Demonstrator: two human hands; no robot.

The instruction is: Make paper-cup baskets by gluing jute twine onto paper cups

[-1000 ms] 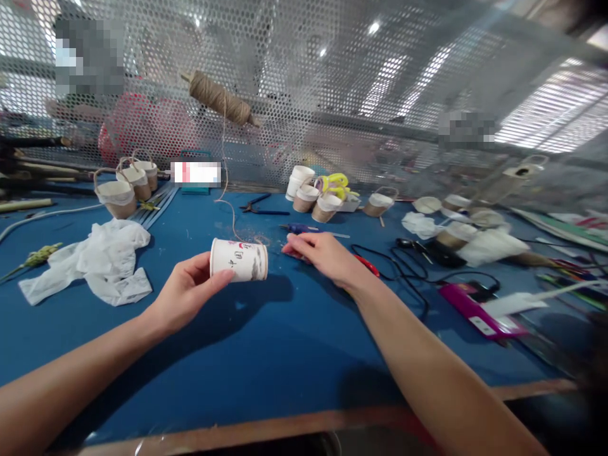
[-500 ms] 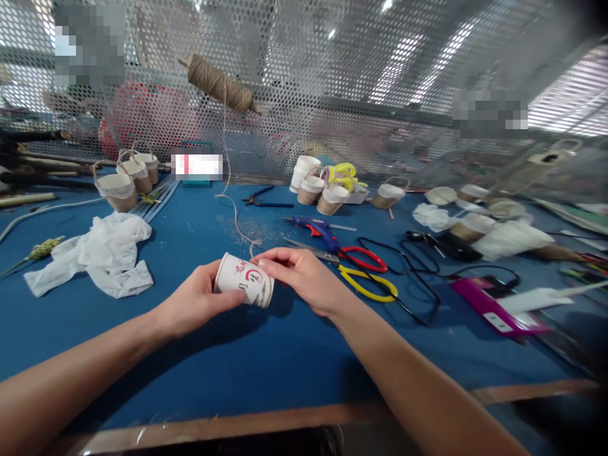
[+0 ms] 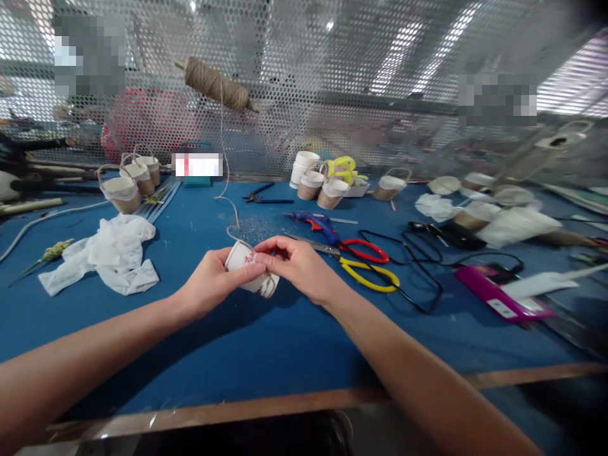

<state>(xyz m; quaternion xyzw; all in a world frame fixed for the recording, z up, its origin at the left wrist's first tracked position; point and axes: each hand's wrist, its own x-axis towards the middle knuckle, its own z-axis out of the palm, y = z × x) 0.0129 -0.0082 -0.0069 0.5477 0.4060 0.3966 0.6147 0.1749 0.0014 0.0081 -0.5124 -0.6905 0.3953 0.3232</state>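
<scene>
A small white paper cup [image 3: 247, 273] with red print lies on its side between both hands, just above the blue table [image 3: 266, 354]. My left hand [image 3: 209, 285] wraps its fingers round the cup's left end. My right hand [image 3: 299, 269] pinches the end of a brown twine strand [image 3: 232, 225] against the cup's upper side. The twine runs up to a spool [image 3: 216, 85] hung on the mesh wall.
Red and yellow scissors [image 3: 365, 266], a blue glue gun [image 3: 316, 223], pliers [image 3: 263, 195] and black cables lie to the right of my hands. Twine-wrapped cups [image 3: 124, 187] stand at the back left and back middle. A crumpled white plastic bag [image 3: 111, 253] lies left. A pink device [image 3: 498, 294] lies right.
My right hand left the table, took the twine end and came onto the cup. The cup tilted and sank a little, and both hands closed in around it.
</scene>
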